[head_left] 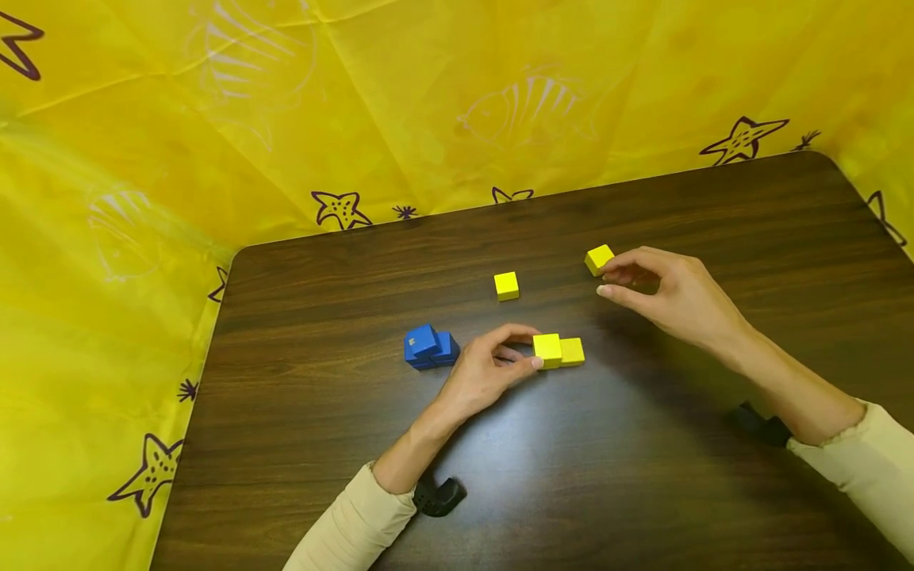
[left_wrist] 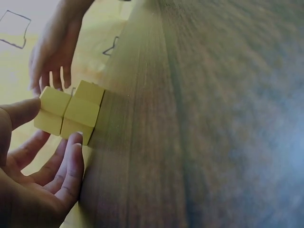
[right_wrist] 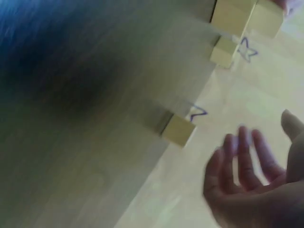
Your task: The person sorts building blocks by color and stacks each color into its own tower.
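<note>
My left hand (head_left: pixel 485 373) pinches a yellow cube (head_left: pixel 547 350) between thumb and fingers. In the left wrist view this upper cube (left_wrist: pixel 52 110) rests against other yellow cubes (left_wrist: pixel 80 111) lying along the tabletop. One lower cube (head_left: pixel 573 351) juts out to its right in the head view. My right hand (head_left: pixel 674 297) hovers at a single yellow cube (head_left: pixel 599 259) toward the back right, its fingers parted from the thumb. Seen from the right wrist, that cube (right_wrist: pixel 179 130) stands apart from the loosely bent fingers (right_wrist: pixel 244 161), which hold nothing.
Another lone yellow cube (head_left: pixel 507 286) sits behind the left hand. Several blue blocks (head_left: pixel 431 347) are stacked just left of that hand. The dark wooden table (head_left: pixel 321 293) meets a yellow patterned cloth (head_left: pixel 400 103) along its back and left edges.
</note>
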